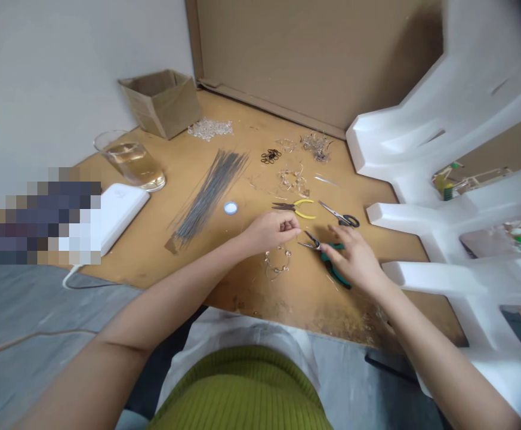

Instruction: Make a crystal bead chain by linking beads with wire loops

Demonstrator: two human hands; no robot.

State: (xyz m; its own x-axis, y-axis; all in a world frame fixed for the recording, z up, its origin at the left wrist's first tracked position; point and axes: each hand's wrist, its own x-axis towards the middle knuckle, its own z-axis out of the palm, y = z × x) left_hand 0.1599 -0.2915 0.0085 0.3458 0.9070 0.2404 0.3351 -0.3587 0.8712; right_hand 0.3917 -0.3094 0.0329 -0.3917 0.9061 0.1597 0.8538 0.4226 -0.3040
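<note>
My left hand (274, 232) is closed in a pinch above the table. Anything between its fingertips is too small to make out. Just below it is a wire ring with clear beads (278, 263); whether the hand holds it, I cannot tell. My right hand (352, 257), fingers apart, is over green-handled pliers (338, 276). The pliers' jaws point left toward my left hand, and the palm partly hides the handles. Yellow-handled pliers (304, 210) lie beyond my left hand. Scissors with black handles (348, 220) rest beyond my right hand.
A bundle of grey wires (210, 194) lies left, near a small blue-rimmed white disc (230, 208). Farther back are clear beads (210, 128), black rings (270, 156) and beaded wire pieces (292, 179). A cardboard box (164, 107), a glass of drink (132, 161) and white foam (403, 218) flank the table.
</note>
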